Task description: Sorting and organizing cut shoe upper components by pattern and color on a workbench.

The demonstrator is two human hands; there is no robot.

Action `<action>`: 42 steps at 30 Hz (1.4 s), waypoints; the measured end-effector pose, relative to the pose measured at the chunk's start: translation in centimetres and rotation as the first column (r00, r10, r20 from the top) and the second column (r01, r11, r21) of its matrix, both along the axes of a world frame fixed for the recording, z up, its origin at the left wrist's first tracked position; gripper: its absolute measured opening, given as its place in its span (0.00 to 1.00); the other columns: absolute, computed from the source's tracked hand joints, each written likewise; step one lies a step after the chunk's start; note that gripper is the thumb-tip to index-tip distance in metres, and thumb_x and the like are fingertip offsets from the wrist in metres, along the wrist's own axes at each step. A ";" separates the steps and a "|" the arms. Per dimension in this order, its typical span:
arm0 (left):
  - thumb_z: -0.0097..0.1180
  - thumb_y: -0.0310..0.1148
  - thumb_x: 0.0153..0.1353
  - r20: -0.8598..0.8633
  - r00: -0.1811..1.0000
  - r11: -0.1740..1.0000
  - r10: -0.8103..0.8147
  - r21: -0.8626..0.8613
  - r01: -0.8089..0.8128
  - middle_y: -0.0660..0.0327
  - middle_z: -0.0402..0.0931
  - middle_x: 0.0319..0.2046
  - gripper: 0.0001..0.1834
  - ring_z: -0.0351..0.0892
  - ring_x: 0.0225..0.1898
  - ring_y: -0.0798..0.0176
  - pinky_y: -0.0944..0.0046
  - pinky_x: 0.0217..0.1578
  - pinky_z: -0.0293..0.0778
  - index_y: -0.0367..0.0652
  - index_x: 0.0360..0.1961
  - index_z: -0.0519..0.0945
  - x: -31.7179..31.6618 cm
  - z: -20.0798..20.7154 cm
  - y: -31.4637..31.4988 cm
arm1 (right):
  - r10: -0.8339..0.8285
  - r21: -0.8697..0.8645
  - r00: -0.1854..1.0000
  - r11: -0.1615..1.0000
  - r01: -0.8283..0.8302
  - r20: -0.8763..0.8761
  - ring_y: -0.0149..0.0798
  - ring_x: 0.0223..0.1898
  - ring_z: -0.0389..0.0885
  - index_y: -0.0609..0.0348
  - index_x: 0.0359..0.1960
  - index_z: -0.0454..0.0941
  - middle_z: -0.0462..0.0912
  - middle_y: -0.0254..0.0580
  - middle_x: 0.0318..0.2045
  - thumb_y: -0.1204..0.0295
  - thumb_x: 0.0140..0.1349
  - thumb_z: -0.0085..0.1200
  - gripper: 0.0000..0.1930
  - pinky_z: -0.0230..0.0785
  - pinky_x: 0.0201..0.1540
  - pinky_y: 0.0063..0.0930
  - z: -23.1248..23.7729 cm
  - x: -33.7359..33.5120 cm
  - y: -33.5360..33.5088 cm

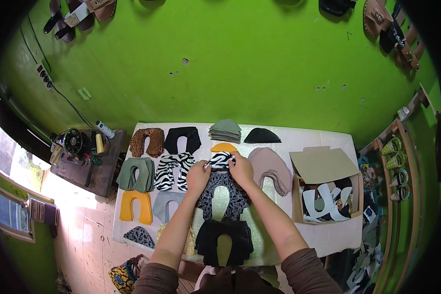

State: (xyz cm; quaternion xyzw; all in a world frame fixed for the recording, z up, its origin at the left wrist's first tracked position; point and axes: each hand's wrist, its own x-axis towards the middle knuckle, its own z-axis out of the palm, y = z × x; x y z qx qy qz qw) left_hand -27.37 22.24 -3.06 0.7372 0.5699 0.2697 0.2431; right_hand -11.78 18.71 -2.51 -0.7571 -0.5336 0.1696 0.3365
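Between both hands is a small zebra-striped half-moon cut piece, held over the middle of the table. My left hand pinches its left end, and my right hand grips its right end. Just beyond it lies a yellow half-moon piece. Under and nearer than the hands sits a stack of black-and-grey patterned U-shaped pieces. Black U-shaped pieces lie at the near edge. Left of my left hand are zebra-striped U-shaped pieces; right of my right hand, a stack of dusty-pink ones.
The white table also carries grey-green half-moons, a black half-moon and several more U-shaped stacks. An open cardboard box of scraps stands at the right. A sewing machine is at the left; sandals hang on the green wall.
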 end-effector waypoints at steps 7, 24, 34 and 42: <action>0.57 0.36 0.47 -0.289 0.957 0.931 -0.003 0.348 0.108 0.57 0.74 0.23 0.09 0.72 0.28 0.55 0.58 0.30 0.66 0.42 0.25 0.78 0.3 -1.3 1.8 | 0.018 0.072 0.980 0.997 -0.032 0.198 0.47 0.36 0.75 0.59 0.39 0.75 0.79 0.47 0.31 0.70 0.50 0.52 0.13 0.67 0.39 0.38 -1.2 -0.4 1.4; 0.53 0.29 0.49 0.093 0.986 0.972 -0.139 0.203 0.118 0.55 0.75 0.28 0.05 0.73 0.32 0.50 0.56 0.35 0.68 0.39 0.25 0.76 0.5 2.2 -3.6 | 0.165 0.246 0.804 0.969 -0.025 -0.572 0.40 0.53 0.70 0.61 0.58 0.57 0.67 0.51 0.52 0.89 0.53 0.30 0.28 0.58 0.55 0.26 -0.1 3.0 -5.0; 0.53 0.32 0.51 0.169 0.946 0.956 -0.277 0.149 0.254 0.58 0.75 0.30 0.05 0.73 0.35 0.53 0.56 0.38 0.65 0.42 0.27 0.76 4.3 2.5 -9.2 | 0.147 0.152 0.158 0.988 0.025 -0.977 0.43 0.55 0.67 0.63 0.60 0.51 0.63 0.53 0.56 0.86 0.54 0.43 0.30 0.60 0.55 0.27 5.3 4.4 -12.0; 0.53 0.29 0.50 0.200 0.917 0.935 -0.346 0.153 0.320 0.56 0.74 0.25 0.04 0.73 0.30 0.53 0.56 0.35 0.65 0.41 0.26 0.76 9.2 4.4 -12.1 | 0.192 0.196 0.097 0.980 0.031 -0.977 0.41 0.52 0.70 0.64 0.58 0.57 0.65 0.52 0.55 0.86 0.53 0.47 0.28 0.64 0.53 0.25 6.0 8.7 -15.0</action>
